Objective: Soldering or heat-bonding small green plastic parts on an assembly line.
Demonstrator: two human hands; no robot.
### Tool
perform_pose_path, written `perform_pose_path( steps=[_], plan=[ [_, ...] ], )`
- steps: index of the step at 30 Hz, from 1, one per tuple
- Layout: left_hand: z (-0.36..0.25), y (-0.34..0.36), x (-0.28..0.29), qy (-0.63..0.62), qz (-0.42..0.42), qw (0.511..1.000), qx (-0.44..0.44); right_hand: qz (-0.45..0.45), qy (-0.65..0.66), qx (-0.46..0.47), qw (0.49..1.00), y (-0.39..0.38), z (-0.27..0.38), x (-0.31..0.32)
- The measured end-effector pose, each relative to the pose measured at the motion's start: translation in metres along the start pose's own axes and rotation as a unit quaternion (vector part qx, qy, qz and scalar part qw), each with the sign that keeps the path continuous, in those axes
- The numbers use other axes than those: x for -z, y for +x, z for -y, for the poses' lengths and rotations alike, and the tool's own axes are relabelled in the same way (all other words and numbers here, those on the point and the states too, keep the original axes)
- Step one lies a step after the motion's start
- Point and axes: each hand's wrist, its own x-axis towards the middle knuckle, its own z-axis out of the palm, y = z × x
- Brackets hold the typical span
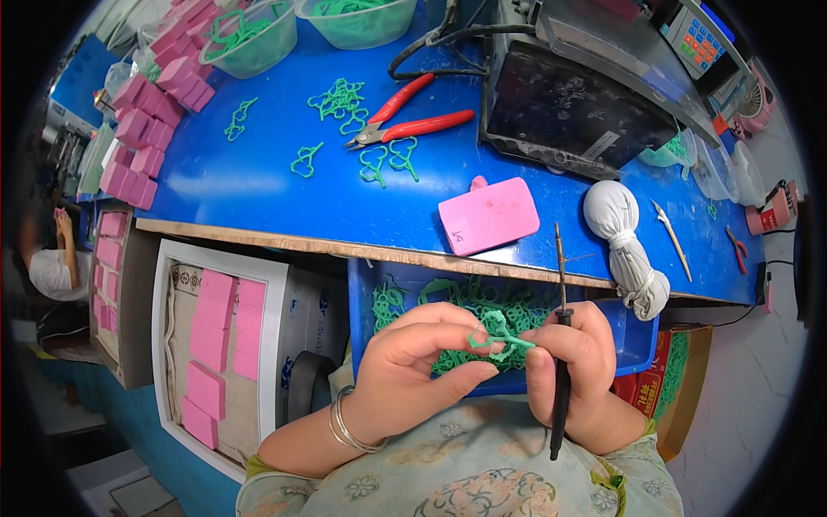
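Observation:
My left hand [413, 358], a bangle at its wrist, pinches a small looped green wax-like piece [498, 332] with a short stem. The thumb and forefinger of my right hand [579, 362] close on the stem's end. My right hand also carries a slim tool with a black handle [562, 388] and a thin metal tip, upright between its fingers. Both hands are over a blue bin [637, 345] filled with tangled green pieces [392, 302]. On the blue table [284, 202] beyond lies a pink block [489, 215].
Red-handled cutters [422, 126] lie among loose green pieces. A dark machine [577, 108] and a tied white cloth bundle [616, 228] are at the right. Pink blocks [142, 129] and tubs of green pieces [250, 53] line the far left. Another person [60, 267] sits farther left.

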Motion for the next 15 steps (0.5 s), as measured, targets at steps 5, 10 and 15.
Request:
perform_pose_path(
  steps=[5,10,15],
  plan=[
    [-0.001,-0.001,-0.002,0.027,-0.017,0.999,0.025,0.010,0.005,0.003,1.000,-0.001,0.001,0.000],
    [0.002,-0.002,-0.001,0.016,-0.014,1.000,0.008,0.014,0.007,0.000,1.000,-0.002,0.001,0.000],
    [0.004,-0.003,0.001,0.007,-0.001,1.000,-0.021,-0.043,0.101,0.019,0.994,-0.021,-0.007,0.006]
  ],
)
